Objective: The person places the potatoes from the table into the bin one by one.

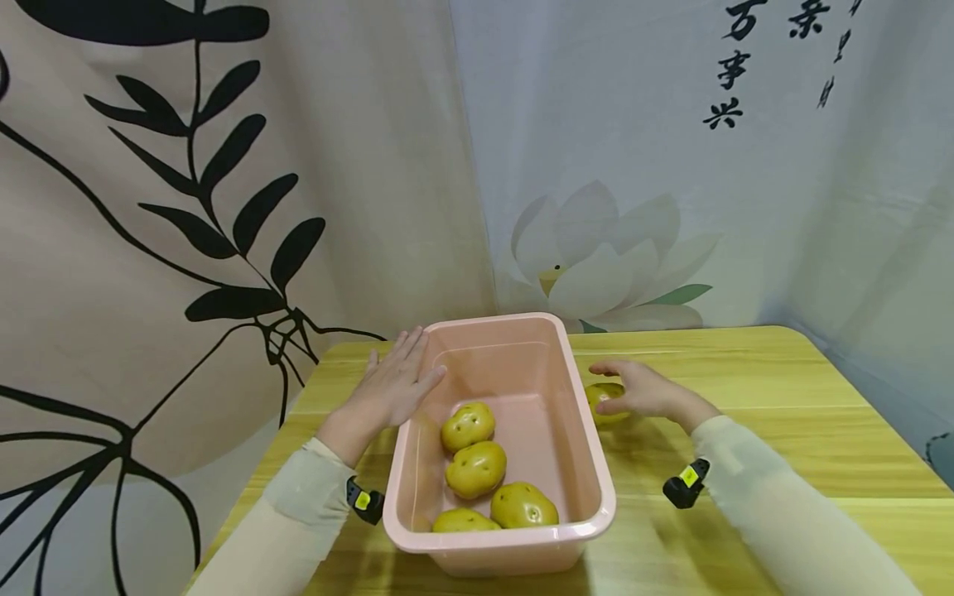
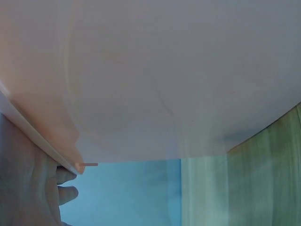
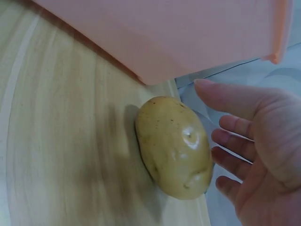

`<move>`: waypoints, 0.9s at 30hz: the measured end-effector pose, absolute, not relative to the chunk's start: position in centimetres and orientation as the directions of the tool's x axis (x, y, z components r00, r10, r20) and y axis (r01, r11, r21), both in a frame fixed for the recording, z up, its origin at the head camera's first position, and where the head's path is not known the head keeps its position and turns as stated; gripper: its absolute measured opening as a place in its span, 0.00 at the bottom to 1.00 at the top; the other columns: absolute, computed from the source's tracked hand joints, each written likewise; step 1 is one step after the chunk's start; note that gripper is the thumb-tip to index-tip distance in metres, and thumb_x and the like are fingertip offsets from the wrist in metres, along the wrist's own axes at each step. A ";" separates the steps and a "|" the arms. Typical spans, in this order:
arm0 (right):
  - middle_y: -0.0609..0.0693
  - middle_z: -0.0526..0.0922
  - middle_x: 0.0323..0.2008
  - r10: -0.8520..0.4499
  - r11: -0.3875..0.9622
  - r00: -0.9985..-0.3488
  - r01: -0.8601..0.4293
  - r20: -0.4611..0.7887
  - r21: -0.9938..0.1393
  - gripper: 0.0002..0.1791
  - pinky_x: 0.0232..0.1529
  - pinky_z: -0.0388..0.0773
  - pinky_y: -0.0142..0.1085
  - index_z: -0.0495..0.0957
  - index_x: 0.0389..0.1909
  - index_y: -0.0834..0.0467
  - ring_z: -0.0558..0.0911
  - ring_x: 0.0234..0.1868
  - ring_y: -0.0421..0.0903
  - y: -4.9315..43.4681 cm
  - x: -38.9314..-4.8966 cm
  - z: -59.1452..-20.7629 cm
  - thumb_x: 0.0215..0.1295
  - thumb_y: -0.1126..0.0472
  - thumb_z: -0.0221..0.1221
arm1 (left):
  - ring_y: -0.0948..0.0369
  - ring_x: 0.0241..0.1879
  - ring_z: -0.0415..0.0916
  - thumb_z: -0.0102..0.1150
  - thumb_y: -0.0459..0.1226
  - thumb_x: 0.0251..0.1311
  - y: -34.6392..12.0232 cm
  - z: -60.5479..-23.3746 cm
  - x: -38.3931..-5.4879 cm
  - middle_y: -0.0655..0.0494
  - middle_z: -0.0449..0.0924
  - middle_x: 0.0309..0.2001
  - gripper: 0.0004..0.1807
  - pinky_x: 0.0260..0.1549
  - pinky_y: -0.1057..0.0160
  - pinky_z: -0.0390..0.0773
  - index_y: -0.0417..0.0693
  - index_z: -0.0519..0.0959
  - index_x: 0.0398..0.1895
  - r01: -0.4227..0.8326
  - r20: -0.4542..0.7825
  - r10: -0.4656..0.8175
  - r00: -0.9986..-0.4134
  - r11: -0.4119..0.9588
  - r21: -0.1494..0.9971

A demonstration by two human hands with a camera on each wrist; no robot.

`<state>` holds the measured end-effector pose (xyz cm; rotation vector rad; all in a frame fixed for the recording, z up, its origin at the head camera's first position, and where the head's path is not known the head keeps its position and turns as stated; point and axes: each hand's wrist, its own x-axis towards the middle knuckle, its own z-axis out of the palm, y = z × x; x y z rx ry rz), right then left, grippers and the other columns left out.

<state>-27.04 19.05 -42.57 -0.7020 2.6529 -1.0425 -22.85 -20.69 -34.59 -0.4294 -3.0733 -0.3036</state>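
Note:
A pink plastic basin (image 1: 547, 434) stands on the table with several yellow potatoes (image 1: 475, 469) lying at its left and near end. My left hand (image 1: 391, 389) rests on the basin's left rim, fingers extended; in the left wrist view, part of that hand (image 2: 28, 174) shows beside the rim. Outside the basin, on its right, a single potato (image 3: 174, 146) lies on the tabletop. Around it hovers my right hand (image 1: 648, 391), thumb and fingers apart and loosely bent. A gap shows between the right hand's fingers (image 3: 235, 146) and the potato in the right wrist view.
The wooden table (image 1: 745, 372) extends to the right of the basin. Behind it hangs a pale curtain (image 1: 387, 165) printed with dark leaves, a lotus and characters. Dark wrist devices (image 1: 686, 484) sit at both sleeves.

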 end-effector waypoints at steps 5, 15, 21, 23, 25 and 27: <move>0.62 0.69 0.65 -0.508 0.643 -0.861 -0.370 -0.013 -0.670 0.44 0.63 0.64 0.56 0.64 0.67 0.67 0.66 0.65 0.62 18.7 -27.3 -43.0 0.53 0.52 0.71 | 0.50 0.75 0.31 0.23 0.67 0.67 -20.7 -34.7 -23.0 0.50 0.35 0.77 0.46 0.66 0.34 0.35 0.45 0.41 0.77 0.282 0.056 0.277 -0.959 0.942 0.181; 0.59 0.72 0.63 -0.506 0.673 -0.862 -0.379 -0.021 -0.635 0.46 0.62 0.67 0.54 0.68 0.65 0.64 0.70 0.63 0.58 17.8 -28.0 -43.8 0.46 0.50 0.74 | 0.51 0.75 0.31 0.25 0.66 0.68 -20.7 -34.7 -23.1 0.51 0.34 0.77 0.45 0.66 0.36 0.34 0.46 0.41 0.77 0.280 0.047 0.277 -0.960 0.941 0.189; 0.58 0.74 0.60 -0.495 0.685 -0.867 -0.355 -0.049 -0.636 0.43 0.59 0.70 0.51 0.68 0.65 0.63 0.74 0.58 0.56 17.6 -28.2 -44.5 0.47 0.56 0.74 | 0.51 0.75 0.31 0.25 0.65 0.68 -20.7 -34.7 -23.1 0.51 0.35 0.77 0.45 0.66 0.36 0.34 0.46 0.41 0.77 0.283 0.050 0.278 -0.959 0.941 0.186; 0.57 0.76 0.56 -0.496 0.681 -0.867 -0.345 -0.060 -0.646 0.43 0.53 0.75 0.47 0.68 0.65 0.63 0.77 0.51 0.53 17.7 -28.2 -44.7 0.46 0.58 0.74 | 0.51 0.75 0.31 0.27 0.64 0.69 -20.7 -34.7 -23.0 0.50 0.35 0.77 0.43 0.66 0.36 0.34 0.45 0.42 0.77 0.282 0.052 0.277 -0.959 0.940 0.193; 0.55 0.78 0.51 -0.494 0.675 -0.866 -0.333 -0.069 -0.659 0.43 0.45 0.77 0.42 0.68 0.64 0.63 0.77 0.43 0.49 17.8 -28.2 -45.0 0.45 0.60 0.74 | 0.51 0.75 0.31 0.28 0.63 0.70 -20.8 -34.7 -23.0 0.50 0.35 0.77 0.43 0.66 0.36 0.34 0.45 0.42 0.77 0.283 0.053 0.278 -0.959 0.939 0.196; 0.53 0.78 0.47 -0.493 0.669 -0.867 -0.325 -0.072 -0.668 0.43 0.39 0.77 0.40 0.68 0.64 0.62 0.77 0.38 0.47 17.9 -28.3 -45.4 0.44 0.61 0.75 | 0.50 0.75 0.32 0.26 0.65 0.69 -20.8 -34.7 -23.0 0.50 0.35 0.77 0.44 0.66 0.35 0.35 0.45 0.42 0.77 0.285 0.055 0.280 -0.958 0.939 0.191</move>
